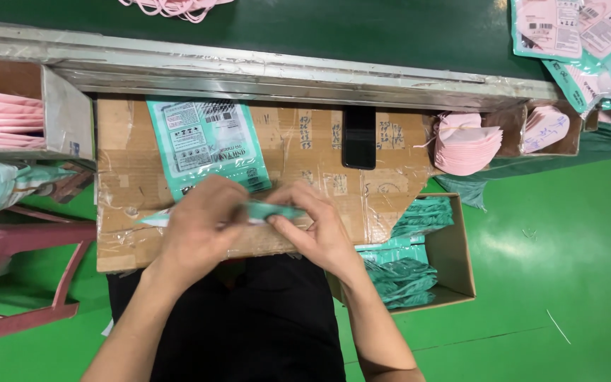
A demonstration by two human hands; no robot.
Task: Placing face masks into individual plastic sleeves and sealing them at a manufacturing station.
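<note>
My left hand [203, 223] and my right hand [316, 226] meet over a taped cardboard work board [390, 180]. Both pinch a thin teal and white pouch [271, 210] held edge-on between the fingertips. Just behind the hands a flat teal pouch [203, 138] with a white printed panel lies face up on the board. A stack of pink face masks [464, 141] sits at the board's right end.
A black phone [359, 136] stands against the metal rail [263, 67]. A cardboard box [457, 258] of teal pouches sits on the green floor at right. More pink masks [1, 117] fill a bin at left. A red stool [30, 276] stands at lower left.
</note>
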